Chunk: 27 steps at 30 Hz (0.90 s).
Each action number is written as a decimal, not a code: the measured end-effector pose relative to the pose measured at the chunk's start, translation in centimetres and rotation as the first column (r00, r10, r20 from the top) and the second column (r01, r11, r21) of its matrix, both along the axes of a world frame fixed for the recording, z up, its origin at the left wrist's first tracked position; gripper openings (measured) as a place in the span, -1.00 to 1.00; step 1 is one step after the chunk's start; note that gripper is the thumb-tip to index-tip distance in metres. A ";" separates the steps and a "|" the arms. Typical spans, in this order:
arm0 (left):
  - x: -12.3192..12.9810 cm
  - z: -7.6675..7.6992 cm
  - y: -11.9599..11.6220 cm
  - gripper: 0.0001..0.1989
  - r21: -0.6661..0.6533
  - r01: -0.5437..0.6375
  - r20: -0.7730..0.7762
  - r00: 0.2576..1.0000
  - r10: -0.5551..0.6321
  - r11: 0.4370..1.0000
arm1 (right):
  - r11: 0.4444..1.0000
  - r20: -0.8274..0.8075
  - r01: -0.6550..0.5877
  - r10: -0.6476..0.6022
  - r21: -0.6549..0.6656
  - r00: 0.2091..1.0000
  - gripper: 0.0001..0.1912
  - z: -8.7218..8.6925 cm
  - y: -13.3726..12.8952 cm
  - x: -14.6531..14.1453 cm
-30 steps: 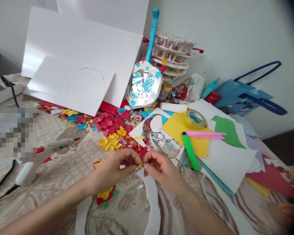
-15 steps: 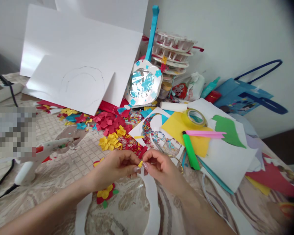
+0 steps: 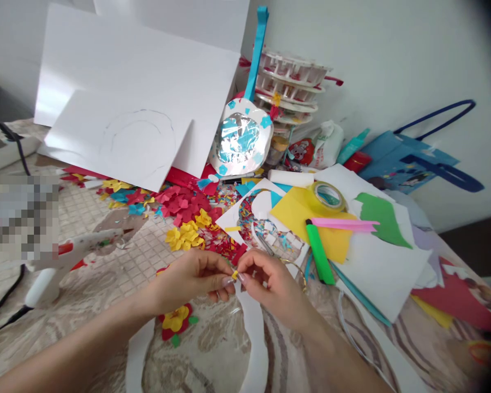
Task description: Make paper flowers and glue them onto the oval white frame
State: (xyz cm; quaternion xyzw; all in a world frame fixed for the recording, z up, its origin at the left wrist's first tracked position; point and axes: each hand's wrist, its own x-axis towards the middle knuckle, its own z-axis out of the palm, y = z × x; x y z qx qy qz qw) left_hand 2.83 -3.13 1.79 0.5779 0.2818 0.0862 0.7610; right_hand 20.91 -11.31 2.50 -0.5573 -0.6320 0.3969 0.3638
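A small yellow paper piece [image 3: 234, 275] is pinched between the fingertips of both hands, near the middle of the view. My left hand [image 3: 196, 275] grips its left side, and my right hand [image 3: 268, 278] grips its right side. Below them lies a white paper ring [image 3: 256, 338], its top partly hidden by my hands. A red and yellow paper flower [image 3: 175, 319] with green leaves lies at the ring's left side. Another red and yellow flower is mostly covered by my left hand.
Piles of red flowers [image 3: 182, 203] and yellow flowers [image 3: 184, 237] lie ahead. Scissors [image 3: 265, 243], a green marker [image 3: 319, 254] and yellow tape [image 3: 328, 196] are to the right. A glue gun [image 3: 65, 262] rests left; a round decorated fan [image 3: 240, 137] leans behind.
The yellow piece looks smaller and more bunched between my fingertips. My hands have barely moved, and the view has shifted slightly.
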 end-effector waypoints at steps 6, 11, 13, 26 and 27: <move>0.0 0.0 0.2 -0.81 -0.008 0.005 0.001 1.000 -0.005 1.000 | 0.999 0.046 -0.011 0.009 0.038 0.999 -0.87 0.4 -0.1 -0.3; 0.1 0.0 0.2 -0.81 -0.040 -0.008 -0.013 1.000 0.008 0.999 | 0.997 0.075 -0.012 0.006 0.079 0.997 -0.87 0.4 0.0 -0.3; 0.2 0.0 0.2 -0.80 -0.042 -0.012 -0.029 1.000 0.011 0.999 | 0.996 0.084 -0.012 0.004 0.089 0.996 -0.86 0.4 0.0 -0.4; 0.2 0.0 0.1 -0.78 -0.007 -0.005 -0.068 0.998 0.005 1.000 | 0.988 0.137 -0.011 -0.011 0.156 0.991 -0.83 0.2 0.0 -0.7; 0.2 0.0 0.2 -0.78 -0.005 -0.004 -0.071 0.997 0.003 1.000 | 0.985 0.151 -0.010 -0.017 0.174 0.988 -0.82 0.2 0.0 -0.7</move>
